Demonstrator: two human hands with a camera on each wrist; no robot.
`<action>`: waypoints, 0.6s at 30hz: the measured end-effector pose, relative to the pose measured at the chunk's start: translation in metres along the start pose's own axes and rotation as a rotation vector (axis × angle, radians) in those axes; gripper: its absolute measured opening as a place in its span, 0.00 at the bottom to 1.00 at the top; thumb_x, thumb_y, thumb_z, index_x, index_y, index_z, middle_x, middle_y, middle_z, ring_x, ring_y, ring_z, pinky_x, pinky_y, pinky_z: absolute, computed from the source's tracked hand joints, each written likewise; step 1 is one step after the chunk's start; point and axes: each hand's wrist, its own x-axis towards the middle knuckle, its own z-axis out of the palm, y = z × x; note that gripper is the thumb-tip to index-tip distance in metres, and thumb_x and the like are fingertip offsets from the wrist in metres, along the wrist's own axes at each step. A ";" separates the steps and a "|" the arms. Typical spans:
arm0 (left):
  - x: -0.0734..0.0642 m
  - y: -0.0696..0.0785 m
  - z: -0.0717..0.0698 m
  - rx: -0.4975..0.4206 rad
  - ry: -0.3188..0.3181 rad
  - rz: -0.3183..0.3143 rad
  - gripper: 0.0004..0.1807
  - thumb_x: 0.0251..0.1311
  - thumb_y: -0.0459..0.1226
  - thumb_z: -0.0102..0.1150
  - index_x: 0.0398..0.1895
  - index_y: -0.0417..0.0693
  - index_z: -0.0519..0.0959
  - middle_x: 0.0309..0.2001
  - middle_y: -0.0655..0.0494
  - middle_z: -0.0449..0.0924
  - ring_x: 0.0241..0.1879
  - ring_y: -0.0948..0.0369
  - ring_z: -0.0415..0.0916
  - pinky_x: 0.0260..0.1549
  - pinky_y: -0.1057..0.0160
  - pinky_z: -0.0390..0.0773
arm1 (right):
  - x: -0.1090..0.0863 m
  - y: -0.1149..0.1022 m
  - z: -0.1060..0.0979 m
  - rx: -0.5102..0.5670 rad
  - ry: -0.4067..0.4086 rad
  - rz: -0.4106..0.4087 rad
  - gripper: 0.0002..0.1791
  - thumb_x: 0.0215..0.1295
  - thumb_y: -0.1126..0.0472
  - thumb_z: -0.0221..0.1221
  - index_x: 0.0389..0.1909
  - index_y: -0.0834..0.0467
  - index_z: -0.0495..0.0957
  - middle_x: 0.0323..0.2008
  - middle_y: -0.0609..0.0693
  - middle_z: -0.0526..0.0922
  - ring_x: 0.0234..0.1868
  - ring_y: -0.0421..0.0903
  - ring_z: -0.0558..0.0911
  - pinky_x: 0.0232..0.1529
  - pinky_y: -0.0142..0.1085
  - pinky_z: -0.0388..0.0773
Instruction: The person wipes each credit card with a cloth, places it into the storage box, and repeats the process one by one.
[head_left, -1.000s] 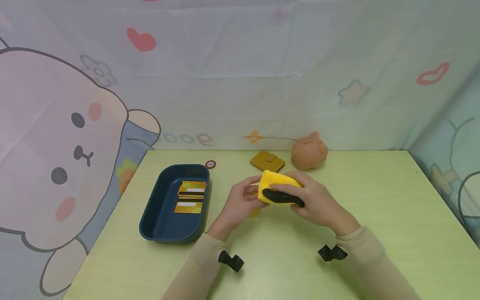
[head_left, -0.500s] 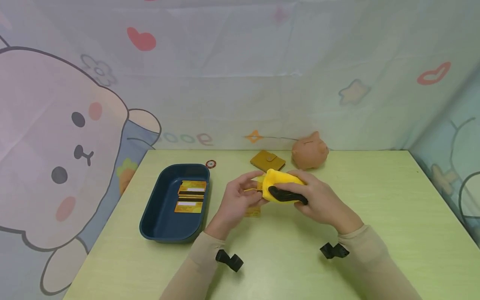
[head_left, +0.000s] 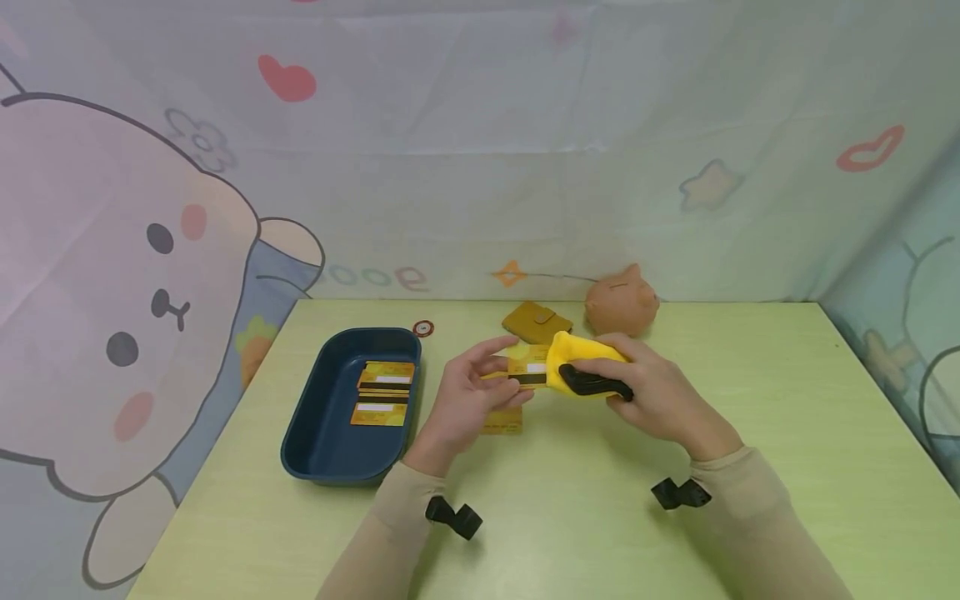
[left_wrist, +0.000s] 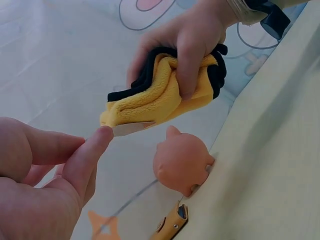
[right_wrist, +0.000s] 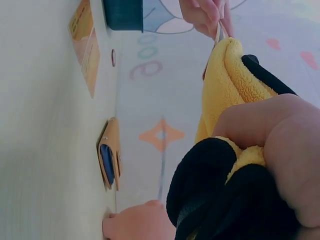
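Observation:
My left hand (head_left: pixel 468 392) pinches a yellow card (head_left: pixel 528 367) by its left edge, above the table. The card shows a white strip and a dark stripe in the head view. My right hand (head_left: pixel 652 387) grips a folded yellow cloth (head_left: pixel 577 354) with black edging. The cloth (left_wrist: pixel 165 95) lies against the card's far end and hides that part. In the left wrist view the card is seen nearly edge-on between thumb and cloth. Under my left hand, more yellow cards (right_wrist: pixel 84 42) lie on the table, partly hidden in the head view.
A dark blue tray (head_left: pixel 303 446) with yellow cards (head_left: pixel 382 408) in it stands on the left. Behind are a round chip (head_left: pixel 423 328), a mustard wallet (head_left: pixel 534 321) and a pink piggy bank (head_left: pixel 621 302). A printed curtain (head_left: pixel 450 192) hangs at the table's back edge.
My right hand has moved right with the cloth, and more of the card now shows. My left hand has shifted slightly left, uncovering more of the card on the table.

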 end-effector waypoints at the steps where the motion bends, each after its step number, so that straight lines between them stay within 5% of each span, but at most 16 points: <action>1: 0.000 0.000 -0.001 0.000 0.000 -0.001 0.32 0.66 0.15 0.55 0.73 0.36 0.71 0.43 0.51 0.73 0.36 0.57 0.86 0.48 0.51 0.88 | 0.000 0.001 0.000 -0.002 0.000 0.001 0.38 0.43 0.78 0.76 0.58 0.48 0.86 0.61 0.59 0.79 0.51 0.58 0.81 0.40 0.52 0.87; 8: -0.001 0.002 -0.007 0.024 0.027 -0.046 0.32 0.67 0.17 0.56 0.73 0.41 0.72 0.44 0.50 0.70 0.37 0.56 0.86 0.49 0.50 0.87 | -0.003 0.005 -0.002 -0.018 -0.009 0.025 0.39 0.43 0.78 0.76 0.59 0.48 0.85 0.60 0.59 0.79 0.52 0.58 0.81 0.39 0.52 0.87; 18: -0.005 0.013 -0.013 0.127 0.128 -0.114 0.32 0.66 0.20 0.60 0.73 0.45 0.74 0.58 0.38 0.71 0.41 0.53 0.85 0.47 0.51 0.88 | -0.005 0.009 -0.010 0.013 0.010 0.088 0.41 0.48 0.78 0.71 0.65 0.47 0.80 0.62 0.59 0.77 0.49 0.58 0.81 0.38 0.51 0.84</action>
